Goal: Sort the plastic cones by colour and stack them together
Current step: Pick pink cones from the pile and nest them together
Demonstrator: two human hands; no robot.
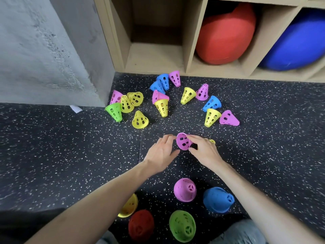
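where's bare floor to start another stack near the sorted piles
Bare floor lies left of the left hand, from the yellow stack up to the green cone. Another patch lies right of the blue stack. The scatter by the shelf is crowded.

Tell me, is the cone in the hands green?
No, the cone held between the left hand and the right hand is pink, with holes in its side.

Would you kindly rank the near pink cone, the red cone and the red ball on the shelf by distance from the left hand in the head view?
From the left hand:
1. Near pink cone, just below and to its right.
2. Red cone, at the bottom edge.
3. Red ball, up in the shelf cubby.
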